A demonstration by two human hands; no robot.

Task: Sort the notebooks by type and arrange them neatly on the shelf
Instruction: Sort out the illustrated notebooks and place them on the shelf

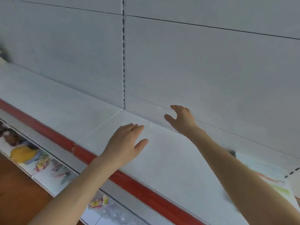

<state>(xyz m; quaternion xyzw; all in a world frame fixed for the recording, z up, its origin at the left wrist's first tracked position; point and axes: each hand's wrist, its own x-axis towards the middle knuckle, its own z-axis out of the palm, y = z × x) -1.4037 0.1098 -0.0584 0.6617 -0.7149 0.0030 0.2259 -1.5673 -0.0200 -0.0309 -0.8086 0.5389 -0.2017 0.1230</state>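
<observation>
A bare white shelf board [162,159] with a red front strip [142,189] runs across the view. My left hand [128,142] hovers flat over the board near its front, fingers straight and together, holding nothing. My right hand [181,119] reaches toward the back panel with its fingers loosely spread and curved, also empty. At the right edge a pale notebook [267,176] with colourful cover marks lies flat on the shelf, partly hidden behind my right forearm. The picture is blurred by motion.
A slotted upright [123,62] splits the grey back panel. A lower shelf [42,166] at the bottom left holds a yellow object, small packets and clear round items. Brown floor shows at the lower left corner.
</observation>
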